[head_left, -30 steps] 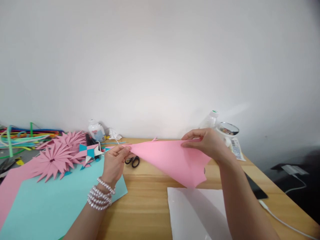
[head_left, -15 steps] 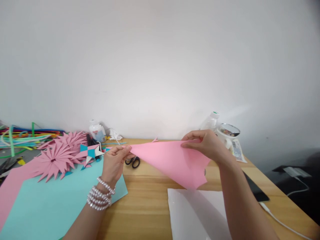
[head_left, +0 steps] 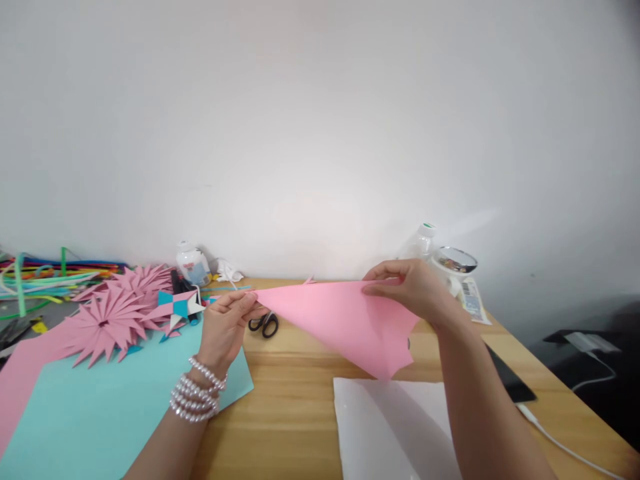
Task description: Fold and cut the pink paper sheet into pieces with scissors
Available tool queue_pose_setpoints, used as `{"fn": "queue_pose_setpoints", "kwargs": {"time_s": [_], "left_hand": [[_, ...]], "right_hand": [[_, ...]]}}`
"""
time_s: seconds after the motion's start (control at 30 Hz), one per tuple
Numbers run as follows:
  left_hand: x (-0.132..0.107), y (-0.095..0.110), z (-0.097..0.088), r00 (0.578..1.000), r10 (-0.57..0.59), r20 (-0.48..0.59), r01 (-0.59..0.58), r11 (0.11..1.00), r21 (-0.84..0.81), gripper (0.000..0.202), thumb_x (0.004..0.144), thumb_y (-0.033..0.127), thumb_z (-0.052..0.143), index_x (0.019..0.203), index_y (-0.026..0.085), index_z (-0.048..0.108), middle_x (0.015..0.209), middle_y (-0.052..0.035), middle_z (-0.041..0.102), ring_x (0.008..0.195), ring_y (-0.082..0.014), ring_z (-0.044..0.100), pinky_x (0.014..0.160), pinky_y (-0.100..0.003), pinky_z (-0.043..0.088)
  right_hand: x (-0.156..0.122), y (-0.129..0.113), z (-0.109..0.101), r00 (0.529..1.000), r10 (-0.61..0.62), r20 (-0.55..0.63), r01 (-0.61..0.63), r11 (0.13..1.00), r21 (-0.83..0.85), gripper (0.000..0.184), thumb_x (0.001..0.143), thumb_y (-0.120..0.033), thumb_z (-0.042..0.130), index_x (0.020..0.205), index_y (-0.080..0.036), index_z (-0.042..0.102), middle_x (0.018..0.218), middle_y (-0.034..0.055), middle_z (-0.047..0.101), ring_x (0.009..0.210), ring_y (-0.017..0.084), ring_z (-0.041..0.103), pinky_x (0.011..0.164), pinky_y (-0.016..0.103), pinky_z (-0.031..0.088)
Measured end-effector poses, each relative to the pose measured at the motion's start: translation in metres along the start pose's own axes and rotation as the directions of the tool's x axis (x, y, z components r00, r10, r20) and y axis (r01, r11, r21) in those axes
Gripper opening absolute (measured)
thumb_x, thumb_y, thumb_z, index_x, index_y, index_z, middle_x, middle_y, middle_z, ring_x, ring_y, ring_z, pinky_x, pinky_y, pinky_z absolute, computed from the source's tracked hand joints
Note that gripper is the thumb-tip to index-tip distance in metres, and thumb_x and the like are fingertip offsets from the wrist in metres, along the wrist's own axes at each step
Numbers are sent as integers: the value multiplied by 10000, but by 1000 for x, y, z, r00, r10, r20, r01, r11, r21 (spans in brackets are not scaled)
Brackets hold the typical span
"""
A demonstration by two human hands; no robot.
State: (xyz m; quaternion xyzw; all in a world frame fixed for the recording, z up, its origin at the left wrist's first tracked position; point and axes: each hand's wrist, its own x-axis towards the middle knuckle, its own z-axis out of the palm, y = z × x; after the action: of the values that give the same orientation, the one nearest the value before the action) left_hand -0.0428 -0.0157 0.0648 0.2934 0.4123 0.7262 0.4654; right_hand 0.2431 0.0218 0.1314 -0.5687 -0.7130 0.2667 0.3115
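A sheet of pink paper [head_left: 340, 313] is held up above the wooden table, its top edge stretched level between my two hands. My left hand [head_left: 231, 317], with pearl bracelets at the wrist, pinches the pointed left corner between thumb and fingers. Near the right end of the top edge, my right hand [head_left: 413, 290] pinches the paper with thumb and fingers. The sheet's lower right edge hangs down in a jagged outline. Black-handled scissors [head_left: 264, 325] lie just behind the left corner, their blades hidden.
At left, folded pink paper pinwheel shapes [head_left: 107, 320] lie by a turquoise sheet [head_left: 100, 413]. A white sheet [head_left: 390, 427] is in front. Behind stand a white bottle [head_left: 193, 263] and a round mirror [head_left: 454, 260]. A black phone [head_left: 510, 373] with cable lies right.
The view has shifted very slightly. Both hands keep their pinch on the pink paper, which hangs almost the same as before.
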Motion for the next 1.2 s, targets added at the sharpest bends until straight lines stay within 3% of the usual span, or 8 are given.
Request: {"fn": "queue_pose_setpoints", "kwargs": {"time_s": [0.33, 0.93, 1.2], "left_hand": [[3, 2, 0, 997, 73, -33, -71, 997, 37, 260, 405, 241, 849, 589, 143, 694, 612, -6, 698, 525, -138, 653, 522, -236, 576], [6, 0, -3, 998, 64, -17, -63, 998, 27, 260, 419, 244, 850, 603, 144, 697, 609, -1, 694, 537, -131, 648, 531, -229, 569], [2, 1, 1, 988, 150, -28, -148, 987, 59, 254, 440, 250, 836, 606, 145, 675, 592, -1, 687, 512, -123, 634, 537, -226, 552]], "right_hand": [[-10, -12, -3, 999, -26, -22, 26, 1000, 11, 156, 633, -352, 695, 689, -207, 714, 666, 9, 681, 655, 184, 597, 507, 238, 381], [-12, -15, -3, 997, -72, -35, 73, 997, 18, 185, 660, -380, 661, 665, -201, 706, 674, 10, 674, 675, 184, 598, 533, 243, 389], [-12, -19, -3, 999, -39, -32, 39, 999, 12, 157, 688, -331, 630, 660, -182, 670, 639, 6, 646, 647, 174, 569, 526, 247, 364]]}}
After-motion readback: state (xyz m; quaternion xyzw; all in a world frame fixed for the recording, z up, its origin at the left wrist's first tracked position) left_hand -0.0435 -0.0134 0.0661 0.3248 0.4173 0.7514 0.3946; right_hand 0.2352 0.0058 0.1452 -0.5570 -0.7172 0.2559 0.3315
